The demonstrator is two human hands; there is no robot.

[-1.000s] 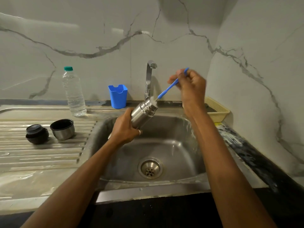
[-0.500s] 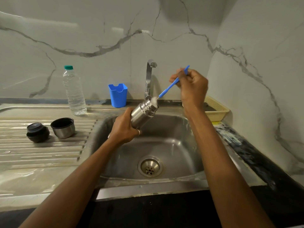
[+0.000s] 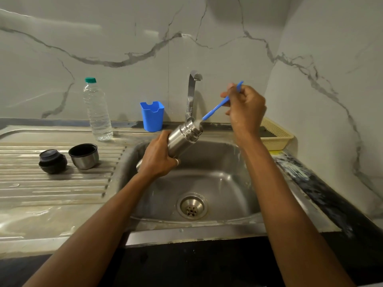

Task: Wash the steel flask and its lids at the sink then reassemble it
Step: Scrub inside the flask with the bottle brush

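My left hand (image 3: 158, 158) grips the steel flask (image 3: 183, 136) round its body, tilted with its open mouth up and to the right, over the sink (image 3: 207, 183) just below the tap (image 3: 192, 94). My right hand (image 3: 245, 109) holds a blue bottle brush (image 3: 219, 105) by its handle; the white bristle end sits at the flask's mouth. On the draining board at left lie the black inner lid (image 3: 52, 161) and the steel cup lid (image 3: 84, 155), mouth up.
A clear water bottle (image 3: 97, 110) with a green cap and a blue plastic holder (image 3: 152, 116) stand behind the sink. A yellow basket (image 3: 275, 134) sits at the right rim. The marble wall closes in on the right. The drain (image 3: 192, 206) lies open below.
The brush has slid a little outward and upward with my right hand, its bristles still at the flask's mouth. My left hand holds the flask almost still.
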